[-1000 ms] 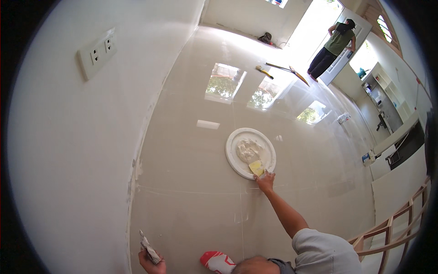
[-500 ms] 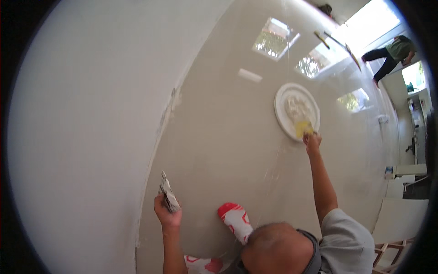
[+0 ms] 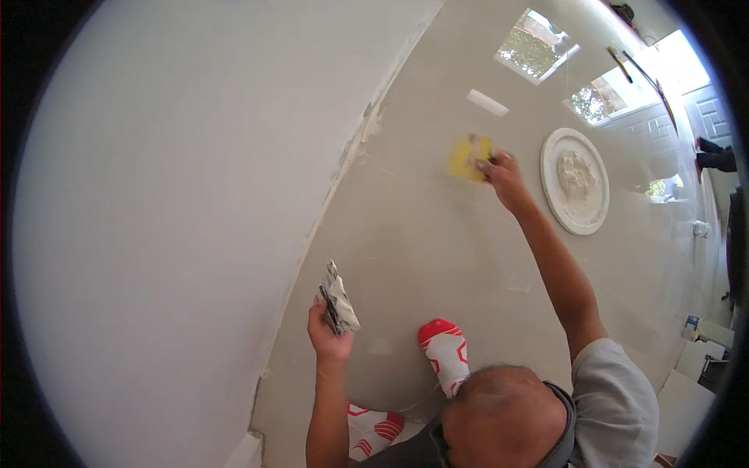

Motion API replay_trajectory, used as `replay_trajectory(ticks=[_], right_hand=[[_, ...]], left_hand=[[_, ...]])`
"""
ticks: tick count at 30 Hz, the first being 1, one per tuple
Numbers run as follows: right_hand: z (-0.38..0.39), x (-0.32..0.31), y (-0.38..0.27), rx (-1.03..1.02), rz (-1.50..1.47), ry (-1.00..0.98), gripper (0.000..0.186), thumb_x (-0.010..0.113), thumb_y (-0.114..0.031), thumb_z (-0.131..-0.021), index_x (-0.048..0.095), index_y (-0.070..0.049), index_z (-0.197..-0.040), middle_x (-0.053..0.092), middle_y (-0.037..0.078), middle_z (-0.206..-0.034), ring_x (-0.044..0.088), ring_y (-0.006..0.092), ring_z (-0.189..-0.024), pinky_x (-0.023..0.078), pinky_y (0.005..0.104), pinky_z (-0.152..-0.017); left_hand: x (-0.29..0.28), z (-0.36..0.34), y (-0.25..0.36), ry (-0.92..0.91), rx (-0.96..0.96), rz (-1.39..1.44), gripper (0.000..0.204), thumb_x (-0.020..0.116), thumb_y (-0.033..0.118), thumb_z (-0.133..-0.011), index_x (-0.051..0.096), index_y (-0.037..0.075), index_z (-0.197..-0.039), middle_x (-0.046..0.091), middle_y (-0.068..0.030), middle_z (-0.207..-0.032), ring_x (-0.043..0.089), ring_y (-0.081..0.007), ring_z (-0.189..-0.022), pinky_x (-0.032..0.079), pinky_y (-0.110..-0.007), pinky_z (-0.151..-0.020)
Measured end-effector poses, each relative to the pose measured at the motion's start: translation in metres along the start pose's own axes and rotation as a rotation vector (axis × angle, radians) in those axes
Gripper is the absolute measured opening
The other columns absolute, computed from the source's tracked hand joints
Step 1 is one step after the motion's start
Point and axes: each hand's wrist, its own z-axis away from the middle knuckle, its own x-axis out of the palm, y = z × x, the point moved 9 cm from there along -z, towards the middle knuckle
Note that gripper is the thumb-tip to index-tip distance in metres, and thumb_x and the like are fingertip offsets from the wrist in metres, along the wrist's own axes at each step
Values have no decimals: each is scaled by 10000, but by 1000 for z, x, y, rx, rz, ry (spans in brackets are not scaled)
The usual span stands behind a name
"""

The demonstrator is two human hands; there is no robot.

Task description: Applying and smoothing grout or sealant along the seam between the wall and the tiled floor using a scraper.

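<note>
In my right hand (image 3: 503, 173) is a yellow plastic scraper (image 3: 462, 159) with some pale paste on it. It is held out over the glossy floor, between the wall and a round white tray (image 3: 551, 187). A mound of white putty (image 3: 578, 178) lies in that tray, to the right of my right hand. Closer to me, beside the wall's foot, my left hand (image 3: 329, 337) grips a flat putty knife (image 3: 340, 299), its blade coated thickly with white putty and streaked dark along one edge. The fingers around its handle are partly hidden.
A white wall (image 3: 203, 195) runs along the left, with rough patches at its lower edge. My socked feet (image 3: 445, 347) stand on the beige tiles (image 3: 421, 249). Long tools (image 3: 651, 82) lie at the far right, near another person's legs (image 3: 716, 158).
My right hand has brought the yellow scraper out of the tray and left toward the wall. My left hand still grips the putty knife. The whole view has shifted, with the tray now further right.
</note>
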Motion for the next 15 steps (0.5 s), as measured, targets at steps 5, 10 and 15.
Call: replay_trajectory(ticks=[5, 10, 15], right_hand=[[-70, 79, -54, -479, 906, 129, 251, 496, -63, -676, 542, -21, -918, 568, 124, -832, 514, 307, -834, 420, 412, -703], [-133, 119, -59, -530, 1247, 134, 199, 526, -95, -675, 588, -52, -859, 541, 108, -906, 486, 272, -910, 400, 408, -726], [-153, 133, -52, -487, 1383, 133, 181, 543, -120, -687, 606, -63, -847, 524, 102, -946, 474, 253, -936, 388, 417, -726]], left_hand=[[-25, -2, 7, 4, -7, 58, 131, 491, 232, -761, 527, 110, -791, 522, 4, -617, 459, -137, -474, 359, -258, -422], [-33, 0, 6, 53, 5, 85, 121, 485, 219, -771, 526, 106, -783, 523, 3, -615, 458, -132, -473, 353, -259, -414], [-31, 5, 7, 34, 2, 100, 114, 483, 208, -776, 524, 102, -775, 523, 0, -614, 456, -130, -477, 350, -263, -416]])
